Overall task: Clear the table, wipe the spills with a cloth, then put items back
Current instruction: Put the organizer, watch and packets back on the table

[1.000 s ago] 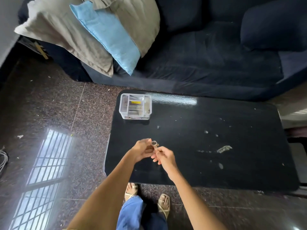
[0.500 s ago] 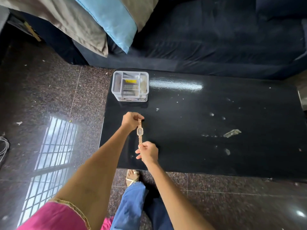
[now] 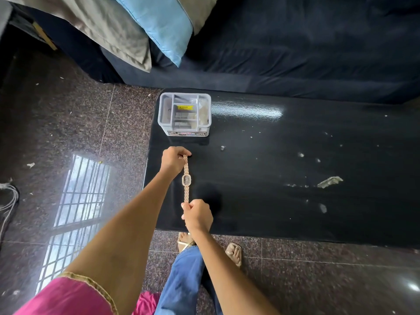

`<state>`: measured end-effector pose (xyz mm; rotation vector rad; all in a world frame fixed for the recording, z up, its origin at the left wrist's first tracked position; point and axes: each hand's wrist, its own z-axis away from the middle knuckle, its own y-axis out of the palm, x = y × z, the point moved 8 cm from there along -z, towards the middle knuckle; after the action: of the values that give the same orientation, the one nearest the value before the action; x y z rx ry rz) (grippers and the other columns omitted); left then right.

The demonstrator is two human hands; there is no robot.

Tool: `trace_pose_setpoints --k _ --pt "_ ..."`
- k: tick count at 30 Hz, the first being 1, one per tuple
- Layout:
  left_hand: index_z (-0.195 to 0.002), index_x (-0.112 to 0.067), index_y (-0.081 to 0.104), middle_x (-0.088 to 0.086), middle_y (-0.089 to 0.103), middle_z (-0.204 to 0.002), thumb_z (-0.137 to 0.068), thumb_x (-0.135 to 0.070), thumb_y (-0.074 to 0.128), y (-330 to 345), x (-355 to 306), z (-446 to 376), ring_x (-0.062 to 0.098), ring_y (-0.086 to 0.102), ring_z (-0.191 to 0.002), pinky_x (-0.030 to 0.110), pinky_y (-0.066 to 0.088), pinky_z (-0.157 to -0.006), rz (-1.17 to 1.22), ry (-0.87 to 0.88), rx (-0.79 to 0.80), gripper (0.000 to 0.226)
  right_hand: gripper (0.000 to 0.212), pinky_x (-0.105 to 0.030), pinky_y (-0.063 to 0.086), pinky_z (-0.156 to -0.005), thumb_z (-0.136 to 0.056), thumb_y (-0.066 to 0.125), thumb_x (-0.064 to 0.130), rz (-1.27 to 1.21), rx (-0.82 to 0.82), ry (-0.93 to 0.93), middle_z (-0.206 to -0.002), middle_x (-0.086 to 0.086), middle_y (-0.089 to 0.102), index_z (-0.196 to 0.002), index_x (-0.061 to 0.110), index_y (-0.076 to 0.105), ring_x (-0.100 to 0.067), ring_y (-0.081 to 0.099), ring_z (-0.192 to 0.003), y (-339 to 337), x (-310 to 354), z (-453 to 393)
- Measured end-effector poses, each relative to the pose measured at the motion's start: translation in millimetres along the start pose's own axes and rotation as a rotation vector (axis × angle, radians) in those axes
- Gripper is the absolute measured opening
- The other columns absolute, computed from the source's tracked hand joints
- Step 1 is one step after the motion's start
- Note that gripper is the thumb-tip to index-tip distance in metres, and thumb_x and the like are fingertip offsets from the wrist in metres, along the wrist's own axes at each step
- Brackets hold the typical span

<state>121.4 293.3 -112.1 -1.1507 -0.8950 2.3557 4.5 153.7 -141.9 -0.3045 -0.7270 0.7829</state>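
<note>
Fingers of left hand (image 3: 173, 158) and right hand (image 3: 197, 215) are pinching opposite ends of the watch (image 3: 186, 179), stretching it lengthwise between them over the table (image 3: 295, 214).

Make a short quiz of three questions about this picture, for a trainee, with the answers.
1. True or false: the wristwatch lies coiled inside the organizer box.
2. What holds the far end of the strap?
A. left hand
B. right hand
C. nothing
3. Fill in: pale spill marks lie on the ____ part of the black table, as the person sees it.

Key:
1. False; it is stretched straight between both hands over the table.
2. A
3. right
</note>
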Motion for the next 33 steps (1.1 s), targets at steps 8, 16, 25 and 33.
trace_pose_setpoints --k 8,16,25,33 --pt "-0.1 -0.004 0.072 0.016 0.069 -0.105 -0.081 0.015 0.044 -0.9 -5.5 -0.2 0.028 0.062 -0.094 0.022 0.042 -0.079 -0.045 0.055 -0.046 0.039 0.034 -0.033 0.052 -0.073 -0.091 0.055 0.038 0.08 0.021 -0.01 -0.073 -0.008 0.072 -0.079 0.007 0.065 -0.022 0.066 -0.07 10.2 5.1 1.2" --pt "-0.102 -0.002 0.072 0.013 0.062 -0.122 -0.083 0.006 0.06 -6.9 -15.6 14.6 0.032 0.057 -0.109 0.03 0.041 -0.092 -0.175 0.224 -0.115 0.024 0.056 -0.035 0.043 -0.07 -0.095 0.038 0.054 0.344 -0.048 -0.129 -0.101 -0.012 0.067 -0.097 0.004 0.064 -0.03 0.063 -0.095 -10.4 1.8 12.3" --pt "-0.102 -0.004 0.071 0.01 0.063 -0.119 -0.089 -0.004 0.052 74.0 -110.3 80.3 0.031 0.053 -0.113 0.03 0.038 -0.093 -0.222 0.361 0.018 0.023 0.061 -0.033 0.043 -0.069 -0.099 0.027 0.051 0.276 -0.252 -0.128 -0.097 -0.014 0.069 -0.094 0.004 0.066 -0.032 0.063 -0.092 -151.3 -48.5 3.4" --pt "-0.109 -0.001 0.067 0.012 0.064 -0.117 -0.094 -0.006 0.048 207.5 -247.8 165.3 0.029 0.052 -0.113 0.027 0.038 -0.093 -0.134 0.44 0.141 0.024 0.054 -0.036 0.046 -0.071 -0.099 0.028 0.05 0.124 -0.457 -0.027 -0.093 -0.013 0.068 -0.095 0.006 0.059 -0.032 0.063 -0.091 -327.5 -179.5 9.6"
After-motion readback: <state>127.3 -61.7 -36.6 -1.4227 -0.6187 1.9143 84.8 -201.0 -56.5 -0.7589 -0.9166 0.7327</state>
